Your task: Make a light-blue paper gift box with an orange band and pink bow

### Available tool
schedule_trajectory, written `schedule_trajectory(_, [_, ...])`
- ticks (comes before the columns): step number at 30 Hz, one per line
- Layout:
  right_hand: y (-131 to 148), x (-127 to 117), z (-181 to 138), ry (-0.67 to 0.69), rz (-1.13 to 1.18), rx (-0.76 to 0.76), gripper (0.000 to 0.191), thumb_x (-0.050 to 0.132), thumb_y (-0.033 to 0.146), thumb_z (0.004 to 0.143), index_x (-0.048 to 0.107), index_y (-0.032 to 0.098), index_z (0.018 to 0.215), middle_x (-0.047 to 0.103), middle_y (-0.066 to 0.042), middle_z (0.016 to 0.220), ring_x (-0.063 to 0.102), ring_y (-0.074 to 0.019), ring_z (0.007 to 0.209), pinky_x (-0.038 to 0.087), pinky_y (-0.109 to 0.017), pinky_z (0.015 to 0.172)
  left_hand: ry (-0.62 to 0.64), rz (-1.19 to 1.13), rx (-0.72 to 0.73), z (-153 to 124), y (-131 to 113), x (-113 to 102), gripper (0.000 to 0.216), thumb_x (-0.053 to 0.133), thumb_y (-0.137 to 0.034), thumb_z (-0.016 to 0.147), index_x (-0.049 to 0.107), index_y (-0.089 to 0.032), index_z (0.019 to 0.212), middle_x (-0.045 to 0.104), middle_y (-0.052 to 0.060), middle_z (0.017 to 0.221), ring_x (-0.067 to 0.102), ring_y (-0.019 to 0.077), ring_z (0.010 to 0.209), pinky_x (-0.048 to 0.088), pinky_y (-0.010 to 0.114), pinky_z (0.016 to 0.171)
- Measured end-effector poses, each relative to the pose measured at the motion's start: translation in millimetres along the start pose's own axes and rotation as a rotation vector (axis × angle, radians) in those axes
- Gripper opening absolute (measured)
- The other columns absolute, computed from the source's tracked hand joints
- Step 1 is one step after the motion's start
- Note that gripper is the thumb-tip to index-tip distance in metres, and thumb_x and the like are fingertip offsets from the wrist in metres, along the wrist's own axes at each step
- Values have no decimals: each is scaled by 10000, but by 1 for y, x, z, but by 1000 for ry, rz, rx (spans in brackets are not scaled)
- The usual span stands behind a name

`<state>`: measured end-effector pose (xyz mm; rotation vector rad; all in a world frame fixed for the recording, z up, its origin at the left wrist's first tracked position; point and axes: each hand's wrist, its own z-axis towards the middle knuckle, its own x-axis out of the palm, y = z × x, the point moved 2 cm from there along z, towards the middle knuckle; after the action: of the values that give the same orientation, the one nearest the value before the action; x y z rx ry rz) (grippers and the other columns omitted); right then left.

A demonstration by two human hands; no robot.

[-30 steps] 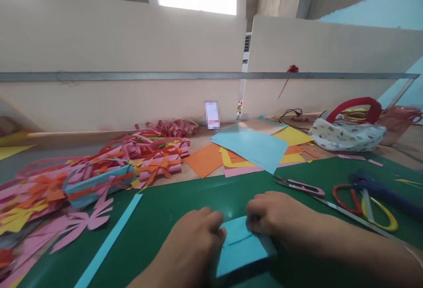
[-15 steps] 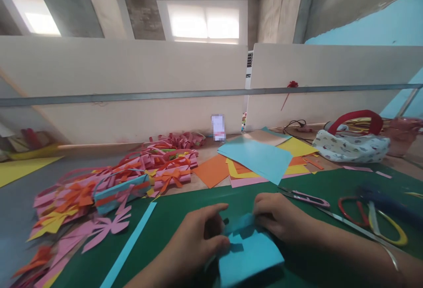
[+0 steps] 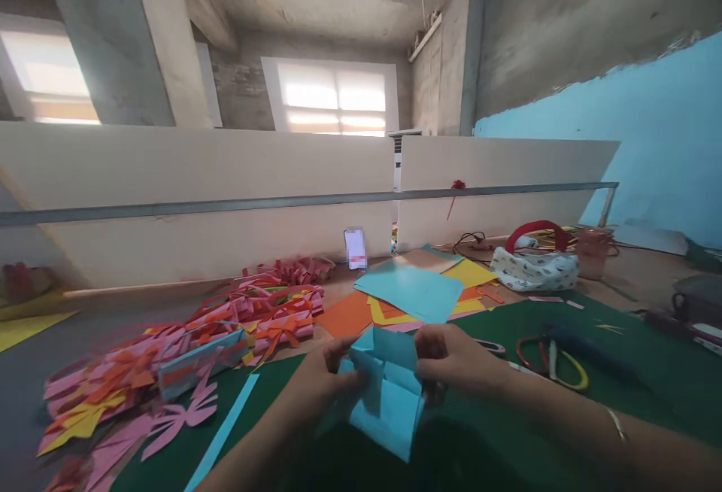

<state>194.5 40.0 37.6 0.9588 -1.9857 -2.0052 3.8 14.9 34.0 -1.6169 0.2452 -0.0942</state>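
A: Which step is judged to be in hand?

B: A folding step, it seems. The folded blue paper [image 3: 389, 398] is held up just above the green mat [image 3: 564, 417]. It is pinched at its left edge by the left hand [image 3: 324, 372] and at its upper right by the right hand [image 3: 451, 360], so both are closed on it.

A: What is called for next?

B: Probably the flaps are to be lined up and the crease pressed flat, with neither grip let slip.

A: And the containers?

B: A patterned fabric bag [image 3: 533, 270] with a red handle is seen at the far right, with a pinkish cup [image 3: 590, 251] just beside it. What is held in either cannot be told.
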Motion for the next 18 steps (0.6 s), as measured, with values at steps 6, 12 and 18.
schedule_trajectory(6, [-24, 20, -61, -175, -50, -146, 223, 527, 127, 707, 570, 157, 924, 636, -13, 785, 614, -136, 695, 486, -244, 631, 86, 36, -14, -8, 3, 6, 341, 733, -305, 526, 688, -124, 811, 687, 78, 822, 614, 247, 818, 455, 307, 741])
schedule_trajectory(12, [-67, -64, -120, -597, -871, 36, 213, 449, 142, 807, 638, 166, 904, 603, -76, 1034, 562, -166, 951, 434, -255, 820, 124, -204, -296, -6, 23, -1, 297, 761, -314, 529, 674, -192, 786, 699, 62, 834, 623, 289, 892, 465, 376, 815])
schedule_trajectory(18, [-115, -162, -133, -706, -1130, 465, 478, 511, 29, 690, 531, 106, 1161, 504, -201, 1178, 487, -304, 1111, 381, -386, 887, 115, -189, -261, -8, 32, 4, 346, 760, -215, 518, 659, -149, 843, 693, 72, 758, 640, 265, 780, 473, 333, 712])
